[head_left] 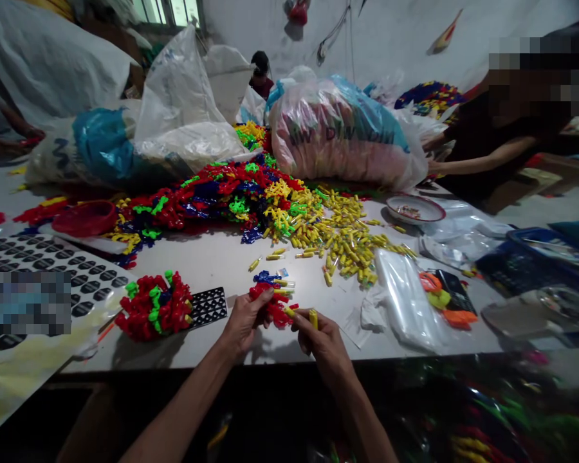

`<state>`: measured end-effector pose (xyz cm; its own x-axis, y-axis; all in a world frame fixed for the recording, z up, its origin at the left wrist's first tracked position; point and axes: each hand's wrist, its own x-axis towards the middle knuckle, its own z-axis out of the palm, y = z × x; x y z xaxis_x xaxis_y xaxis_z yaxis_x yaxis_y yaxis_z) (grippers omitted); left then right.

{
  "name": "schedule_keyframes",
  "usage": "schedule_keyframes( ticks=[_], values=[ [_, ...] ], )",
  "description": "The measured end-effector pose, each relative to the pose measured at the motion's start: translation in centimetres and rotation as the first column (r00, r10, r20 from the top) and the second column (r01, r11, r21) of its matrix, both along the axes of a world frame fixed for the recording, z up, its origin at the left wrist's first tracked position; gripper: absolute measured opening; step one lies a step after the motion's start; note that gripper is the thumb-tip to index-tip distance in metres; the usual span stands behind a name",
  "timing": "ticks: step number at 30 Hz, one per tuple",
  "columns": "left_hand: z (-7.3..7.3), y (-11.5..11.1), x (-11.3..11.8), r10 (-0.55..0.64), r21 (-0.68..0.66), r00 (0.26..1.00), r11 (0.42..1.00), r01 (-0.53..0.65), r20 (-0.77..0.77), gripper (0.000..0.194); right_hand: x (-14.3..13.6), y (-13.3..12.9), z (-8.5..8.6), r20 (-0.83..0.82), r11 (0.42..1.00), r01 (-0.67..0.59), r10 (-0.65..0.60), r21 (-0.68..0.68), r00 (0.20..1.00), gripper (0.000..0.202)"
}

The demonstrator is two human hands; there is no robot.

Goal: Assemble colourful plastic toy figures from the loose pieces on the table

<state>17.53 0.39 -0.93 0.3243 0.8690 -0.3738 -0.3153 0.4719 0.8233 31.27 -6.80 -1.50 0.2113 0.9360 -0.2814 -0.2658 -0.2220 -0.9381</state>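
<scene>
Near the table's front edge, my left hand [244, 319] is closed round a small bunch of red and blue plastic pieces [277, 308], with yellow-ended clear tubes among them. My right hand [318, 332] pinches a yellow tube [313, 317], and its fingertips touch another yellow piece at the bunch's right side. To the left, a cluster of red and green pieces [157, 307] rests on a black patterned card [208, 307]. Beyond my hands lies a spread of yellow tubes [345, 235], beside a heap of red, blue, green and yellow pieces [222, 193].
Large filled plastic bags [342, 135] stand behind the heap. Sticker sheets [53, 276] lie at left near a red bowl [84, 218]. At right are a white dish [415, 209], clear bags [408, 296] and a blue basket [535, 257]. Other people are at the table's sides and back.
</scene>
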Motion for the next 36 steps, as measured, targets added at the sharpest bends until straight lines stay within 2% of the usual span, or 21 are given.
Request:
schedule_keyframes(
  ticks=[2, 5, 8, 11, 17, 19, 21, 23, 25, 26, 28, 29, 30, 32, 34, 36],
  values=[
    [0.3, -0.4, 0.0, -0.08, -0.008, 0.996, 0.997, 0.08, 0.032, 0.033, 0.0, 0.1, -0.3, -0.04, 1.0, 0.008, -0.008, 0.008, 0.999, 0.032],
    [0.3, -0.8, -0.1, -0.121, -0.05, 0.989, 0.991, 0.125, 0.086, 0.032, 0.1, 0.4, -0.5, -0.117, 1.0, -0.017, 0.017, 0.002, 0.993, 0.031],
    [0.0, -0.8, -0.2, -0.126, -0.105, 0.982, 0.984, 0.141, 0.14, 0.031, -0.1, 0.5, -0.8, -0.207, 0.999, -0.031, 0.032, 0.008, 0.978, 0.029],
    [-0.5, -0.9, -0.4, -0.121, -0.149, 0.976, 0.978, 0.149, 0.18, 0.03, -0.3, 0.6, -1.2, -0.28, 1.0, 0.016, -0.014, 0.008, 0.96, 0.029],
    [-1.1, -1.1, -0.2, -0.083, -0.187, 0.98, 0.975, 0.117, 0.181, 0.03, -0.3, 0.8, -1.7, -0.277, 0.999, 0.052, -0.055, -0.016, 0.959, 0.03],
    [-1.0, -1.0, 0.1, -0.076, -0.154, 0.985, 0.983, 0.101, 0.157, 0.031, -0.5, 0.9, -1.3, -0.223, 0.999, 0.047, -0.047, -0.005, 0.974, 0.031],
    [-0.9, -0.7, 0.4, -0.059, -0.064, 0.995, 0.996, 0.064, 0.079, 0.032, -0.9, 1.1, -0.8, -0.057, 0.998, 0.064, -0.063, 0.025, 0.996, 0.031],
    [-0.7, -0.1, 0.6, -0.044, 0.057, 0.998, 0.997, 0.046, -0.034, 0.034, -1.3, 1.5, -0.4, 0.12, 0.991, 0.121, -0.126, 0.049, 0.985, 0.034],
    [-0.7, 0.7, 0.7, -0.064, 0.138, 0.992, 0.987, 0.079, -0.105, 0.036, -1.5, 2.1, -0.2, 0.186, 0.988, 0.143, -0.153, 0.063, 0.971, 0.035],
    [-0.7, 1.2, 0.6, -0.089, 0.157, 0.988, 0.982, 0.108, -0.124, 0.038, -1.4, 2.4, -0.2, 0.192, 0.991, 0.115, -0.125, 0.063, 0.973, 0.034],
    [-0.7, 2.3, 0.0, -0.134, 0.198, 0.966, 0.964, 0.178, -0.219, 0.04, -0.5, 3.1, -0.3, 0.255, 0.998, -0.041, 0.028, 0.046, 0.967, 0.033],
    [-0.7, 2.9, -0.3, -0.12, 0.234, 0.938, 0.951, 0.202, -0.325, 0.041, 0.1, 3.6, -0.4, 0.347, 0.992, -0.122, 0.102, 0.035, 0.932, 0.033],
    [-0.8, 3.5, -0.7, -0.058, 0.288, 0.886, 0.934, 0.211, -0.461, 0.04, 0.9, 4.2, -0.5, 0.478, 0.986, -0.164, 0.135, 0.02, 0.868, 0.033],
    [-0.9, 5.0, -1.3, 0.19, 0.434, 0.7, 0.881, 0.187, -0.688, 0.036, 2.3, 6.0, -0.5, 0.76, 0.992, -0.126, 0.074, 0.01, 0.645, 0.028],
    [-1.0, 7.1, -1.4, 0.423, 0.567, 0.515, 0.809, 0.155, -0.746, 0.031, 2.9, 8.7, -0.4, 0.923, 0.998, -0.064, 0.001, 0.026, 0.385, 0.022],
    [-1.3, 9.7, -0.6, 0.501, 0.603, 0.411, 0.78, 0.167, -0.762, 0.026, 2.4, 12.0, -0.2, 0.978, 0.992, -0.119, 0.058, -0.034, 0.199, 0.018]
  ],
)
